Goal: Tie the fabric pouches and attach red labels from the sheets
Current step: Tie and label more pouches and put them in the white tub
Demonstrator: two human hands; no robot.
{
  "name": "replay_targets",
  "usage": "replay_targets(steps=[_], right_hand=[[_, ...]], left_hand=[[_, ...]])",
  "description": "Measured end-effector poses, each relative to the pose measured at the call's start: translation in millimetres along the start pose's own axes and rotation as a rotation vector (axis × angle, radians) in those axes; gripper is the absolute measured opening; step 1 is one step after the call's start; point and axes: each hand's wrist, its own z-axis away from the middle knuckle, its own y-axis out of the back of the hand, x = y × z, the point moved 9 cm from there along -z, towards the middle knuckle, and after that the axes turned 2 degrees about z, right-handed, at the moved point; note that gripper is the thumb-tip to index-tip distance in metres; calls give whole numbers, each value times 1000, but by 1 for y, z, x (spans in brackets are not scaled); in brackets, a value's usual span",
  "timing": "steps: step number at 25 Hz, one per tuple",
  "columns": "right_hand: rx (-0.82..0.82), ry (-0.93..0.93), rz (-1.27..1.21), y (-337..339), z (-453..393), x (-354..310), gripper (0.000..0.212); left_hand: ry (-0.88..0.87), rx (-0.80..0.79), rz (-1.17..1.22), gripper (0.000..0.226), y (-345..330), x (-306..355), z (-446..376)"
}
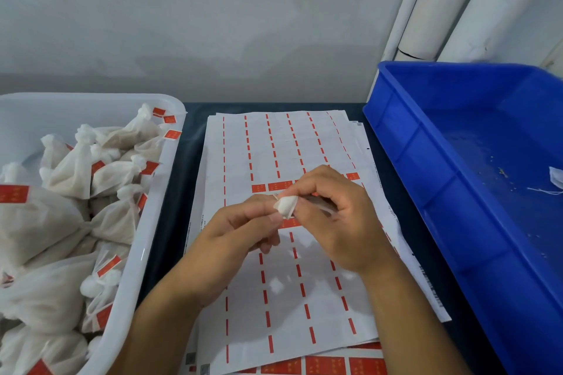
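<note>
Rightward, a large blue plastic crate (475, 167) is seen holding scraps; leftward, a white plastic tub (146, 240) is filled with tied, labelled pouches. Between them, stacked label sheets (274, 292) are spread. Above these, a small white fabric piece (285, 206), its axis unclear, is pinched by left hand (240, 228) and right hand (338, 216).

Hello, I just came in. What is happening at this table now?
A person is working over a stack of label sheets, most of whose red labels are already gone. The left hand and the right hand together pinch a small white piece above the sheets; what it is exactly is hard to tell. The white bin on the left holds many tied pouches with red labels. The blue bin on the right is nearly empty.
</note>
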Motion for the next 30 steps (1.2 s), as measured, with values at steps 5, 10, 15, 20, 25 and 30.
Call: replay_targets(steps=[5,10,15,20,25,30], right_hand=[[27,68,-85,-3,0,-14,17],[13,18,-140,-9,-1,-15,16],[34,-111,-191,-11,0,-5,22],[67,-197,-202,-11,1,3,13],[52,-364,-144,-15,4,26,9],[-45,-753,-286,-34,19,65,19]], left_hand=[[-162,-5,54,24,1,14,3],[-277,33,83,14,1,24,4],[-303,183,36,16,9,26,7],[-233,228,-47,24,6,23,6],[-176,386,-91,24,18,19,4],[-5,438,-219,12,25,-7,0]])
